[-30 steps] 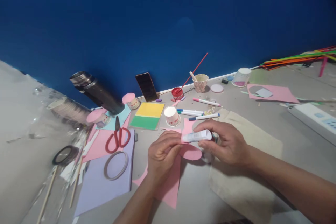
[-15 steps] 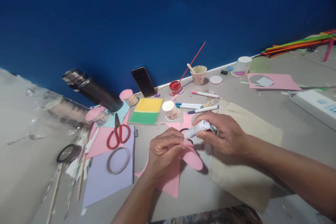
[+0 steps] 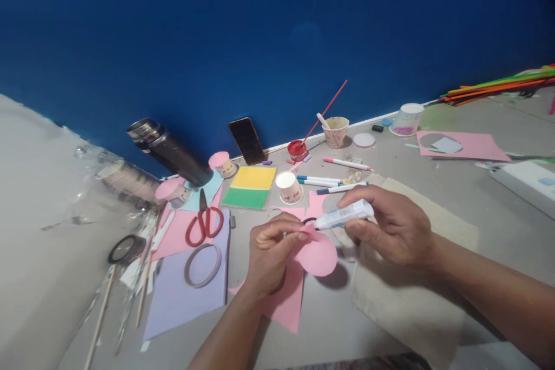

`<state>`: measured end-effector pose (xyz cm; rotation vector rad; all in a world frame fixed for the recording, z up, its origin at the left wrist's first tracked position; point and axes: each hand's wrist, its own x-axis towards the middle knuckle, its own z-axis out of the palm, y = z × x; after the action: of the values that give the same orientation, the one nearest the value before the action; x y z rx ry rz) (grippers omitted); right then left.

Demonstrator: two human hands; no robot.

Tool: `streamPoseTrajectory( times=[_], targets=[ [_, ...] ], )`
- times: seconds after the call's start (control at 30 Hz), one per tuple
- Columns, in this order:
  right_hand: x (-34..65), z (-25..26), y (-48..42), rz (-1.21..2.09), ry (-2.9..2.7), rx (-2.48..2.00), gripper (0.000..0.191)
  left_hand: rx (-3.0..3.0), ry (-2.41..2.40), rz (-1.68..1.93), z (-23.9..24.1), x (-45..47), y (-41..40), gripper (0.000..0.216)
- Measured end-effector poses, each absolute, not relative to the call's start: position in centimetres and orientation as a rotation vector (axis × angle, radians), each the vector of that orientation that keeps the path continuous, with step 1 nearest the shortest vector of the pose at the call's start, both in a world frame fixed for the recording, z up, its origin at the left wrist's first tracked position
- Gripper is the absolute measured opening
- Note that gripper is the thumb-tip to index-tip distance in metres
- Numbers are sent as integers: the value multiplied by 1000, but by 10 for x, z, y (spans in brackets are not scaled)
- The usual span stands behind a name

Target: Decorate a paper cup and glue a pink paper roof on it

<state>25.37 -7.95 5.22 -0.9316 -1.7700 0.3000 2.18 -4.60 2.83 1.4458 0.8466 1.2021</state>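
Observation:
Between the thumb and fingers of my left hand (image 3: 275, 251) is a pink paper circle (image 3: 318, 255), held by its upper left edge above the table. My right hand (image 3: 392, 225) is closed around a white glue stick (image 3: 344, 215), which points left and tilts down. The glue stick's tip meets or nearly meets the circle's upper edge; exact contact is hard to make out. Beneath my left hand lies a pink paper sheet (image 3: 286, 300). A white paper cup (image 3: 289, 188) stands upside down just beyond my hands.
At the left, red-handled scissors (image 3: 203, 222) and a tape roll (image 3: 202, 266) rest on lilac paper (image 3: 177, 306). A dark flask (image 3: 173, 153) and a phone (image 3: 247, 141) stand near the blue wall. Markers (image 3: 347, 163) lie beyond my right hand, with beige cloth (image 3: 403, 300) under my forearm.
The pink circle has turned to face the camera more fully. My right hand has drawn slightly right with the glue stick, now lying flatter. The whole view has shifted a little.

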Motion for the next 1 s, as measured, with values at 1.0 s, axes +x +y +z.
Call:
streamPoseTrajectory(
  times=[1.0],
  targets=[
    [250,52,-81,205,-1955,-729,14,1201,792,1126,21,26,-48,9]
  ],
)
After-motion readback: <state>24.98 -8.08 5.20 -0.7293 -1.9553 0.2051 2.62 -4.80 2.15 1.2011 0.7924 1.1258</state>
